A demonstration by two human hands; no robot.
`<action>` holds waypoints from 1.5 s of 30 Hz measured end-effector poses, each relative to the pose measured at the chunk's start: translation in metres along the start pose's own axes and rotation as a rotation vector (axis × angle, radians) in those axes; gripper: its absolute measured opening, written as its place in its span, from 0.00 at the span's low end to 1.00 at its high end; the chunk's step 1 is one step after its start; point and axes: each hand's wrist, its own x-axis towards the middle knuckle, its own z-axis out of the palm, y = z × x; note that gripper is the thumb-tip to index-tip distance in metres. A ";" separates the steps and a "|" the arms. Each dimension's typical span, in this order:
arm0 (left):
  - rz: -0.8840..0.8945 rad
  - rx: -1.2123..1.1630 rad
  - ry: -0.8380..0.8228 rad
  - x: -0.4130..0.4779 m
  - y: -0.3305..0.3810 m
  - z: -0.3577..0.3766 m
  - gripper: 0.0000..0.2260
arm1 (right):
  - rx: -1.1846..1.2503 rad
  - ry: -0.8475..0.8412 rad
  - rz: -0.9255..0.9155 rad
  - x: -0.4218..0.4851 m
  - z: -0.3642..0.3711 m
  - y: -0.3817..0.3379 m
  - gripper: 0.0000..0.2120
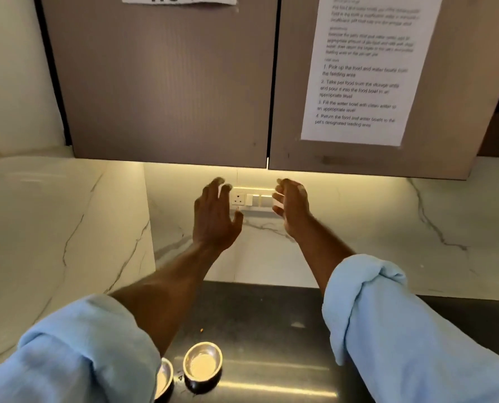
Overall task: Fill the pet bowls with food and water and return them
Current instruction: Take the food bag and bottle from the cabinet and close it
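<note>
Hands empty, loosely spread: left hand, right hand just under cabinet doors. Likely fetching food: hook bottom edges, pull evenly; steel bowls well below doors.

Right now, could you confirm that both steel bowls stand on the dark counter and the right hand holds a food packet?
Not quite: in the head view the right hand holds nothing, fingers relaxed. The steel bowls do stand on the dark counter.

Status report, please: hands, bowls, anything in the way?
Left hand, right hand open, holding nothing. One bowl on counter, looks empty; second bowl half behind sleeve. Cupboard doors shut.
</note>
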 end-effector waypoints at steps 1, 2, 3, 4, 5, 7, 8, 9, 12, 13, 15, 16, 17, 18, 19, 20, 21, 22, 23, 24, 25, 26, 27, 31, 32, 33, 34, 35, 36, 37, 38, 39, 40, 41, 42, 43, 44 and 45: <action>0.051 0.031 -0.023 0.009 0.004 -0.003 0.29 | 0.170 -0.027 0.058 -0.001 0.001 -0.012 0.13; 0.093 0.064 -0.054 0.015 0.007 -0.007 0.30 | 0.305 -0.053 0.088 -0.002 0.003 -0.022 0.12; 0.117 0.096 -0.087 0.020 0.010 -0.010 0.31 | 0.418 -0.077 0.099 -0.002 0.004 -0.031 0.12; 0.123 0.127 -0.116 0.022 0.011 -0.012 0.32 | 0.514 -0.092 0.105 -0.002 0.005 -0.038 0.12; 0.115 0.156 -0.136 0.022 0.011 -0.014 0.32 | 0.594 -0.100 0.112 -0.002 0.006 -0.044 0.13; 0.103 0.195 -0.138 0.019 0.012 -0.016 0.33 | 0.667 -0.092 0.149 -0.006 0.009 -0.052 0.18; 0.107 0.197 -0.123 0.018 0.013 -0.017 0.34 | 0.669 -0.084 0.167 -0.008 0.010 -0.054 0.20; 0.115 0.198 -0.112 0.017 0.013 -0.017 0.35 | 0.664 -0.079 0.180 -0.010 0.010 -0.054 0.21; 0.151 0.211 -0.103 0.020 0.016 -0.020 0.39 | 0.641 -0.081 0.178 -0.017 0.009 -0.052 0.22; 0.155 0.214 -0.108 0.022 0.017 -0.021 0.40 | 0.635 -0.077 0.173 -0.020 0.008 -0.052 0.22; 0.156 0.224 -0.126 0.025 0.018 -0.023 0.42 | 0.625 -0.063 0.164 -0.027 0.007 -0.051 0.22; 0.155 0.230 -0.137 0.025 0.017 -0.024 0.42 | 0.623 -0.057 0.156 -0.031 0.008 -0.051 0.22; 0.150 0.234 -0.147 0.025 0.017 -0.025 0.41 | 0.620 -0.050 0.144 -0.036 0.008 -0.050 0.21; 0.143 0.233 -0.153 0.025 0.017 -0.027 0.41 | 0.614 -0.040 0.128 -0.042 0.008 -0.049 0.21; 0.134 0.232 -0.158 0.023 0.019 -0.027 0.41 | 0.610 -0.028 0.116 -0.048 0.007 -0.048 0.20; 0.123 0.232 -0.169 0.019 0.021 -0.027 0.41 | 0.607 -0.016 0.109 -0.054 0.006 -0.046 0.20; 0.118 0.240 -0.187 0.014 0.022 -0.026 0.41 | 0.606 -0.003 0.103 -0.059 0.007 -0.045 0.21; 0.126 0.247 -0.216 0.007 0.025 -0.024 0.40 | 0.608 0.020 0.087 -0.066 0.006 -0.045 0.21; 0.131 0.254 -0.244 -0.001 0.029 -0.021 0.40 | 0.609 0.036 0.077 -0.071 0.005 -0.045 0.21; 0.124 0.254 -0.264 -0.009 0.032 -0.018 0.39 | 0.613 0.037 0.079 -0.075 0.004 -0.044 0.21; 0.116 0.239 -0.274 -0.017 0.035 -0.016 0.39 | 0.619 0.036 0.081 -0.080 0.003 -0.044 0.21; 0.113 0.221 -0.277 -0.024 0.036 -0.016 0.38 | 0.627 0.031 0.077 -0.084 0.003 -0.045 0.21; 0.121 0.202 -0.280 -0.031 0.038 -0.017 0.37 | 0.634 0.027 0.065 -0.090 0.001 -0.046 0.20; 0.141 0.132 -0.255 -0.047 0.053 -0.034 0.36 | 0.678 -0.007 0.025 -0.116 -0.019 -0.045 0.18; 0.140 0.123 -0.246 -0.048 0.056 -0.041 0.36 | 0.691 -0.021 0.020 -0.123 -0.024 -0.045 0.19; 0.137 0.120 -0.240 -0.049 0.059 -0.049 0.36 | 0.701 -0.033 0.016 -0.131 -0.029 -0.046 0.20; 0.135 0.124 -0.242 -0.049 0.061 -0.055 0.37 | 0.711 -0.042 0.014 -0.136 -0.034 -0.047 0.22; 0.132 0.131 -0.241 -0.052 0.064 -0.063 0.37 | 0.721 -0.054 0.013 -0.142 -0.040 -0.048 0.23; 0.129 0.135 -0.236 -0.054 0.066 -0.070 0.36 | 0.728 -0.070 0.012 -0.148 -0.046 -0.049 0.23; 0.122 0.138 -0.231 -0.058 0.071 -0.077 0.36 | 0.734 -0.090 0.012 -0.156 -0.052 -0.051 0.23; 0.114 0.144 -0.228 -0.061 0.075 -0.084 0.36 | 0.746 -0.108 0.012 -0.164 -0.060 -0.053 0.23; 0.108 0.149 -0.232 -0.064 0.081 -0.090 0.36 | 0.764 -0.121 0.013 -0.171 -0.067 -0.055 0.23; 0.103 0.154 -0.232 -0.069 0.089 -0.096 0.36 | 0.782 -0.131 0.014 -0.179 -0.076 -0.057 0.23; 0.102 0.155 -0.227 -0.075 0.098 -0.101 0.36 | 0.795 -0.138 0.015 -0.188 -0.085 -0.061 0.23; 0.100 0.153 -0.220 -0.081 0.107 -0.107 0.36 | 0.807 -0.141 0.017 -0.197 -0.094 -0.065 0.24; 0.099 0.144 -0.215 -0.087 0.117 -0.113 0.36 | 0.817 -0.140 0.018 -0.207 -0.105 -0.069 0.24; 0.101 0.137 -0.213 -0.092 0.126 -0.118 0.37 | 0.827 -0.135 0.017 -0.215 -0.115 -0.073 0.25; 0.104 0.137 -0.210 -0.099 0.138 -0.123 0.37 | 0.838 -0.129 0.014 -0.224 -0.127 -0.077 0.25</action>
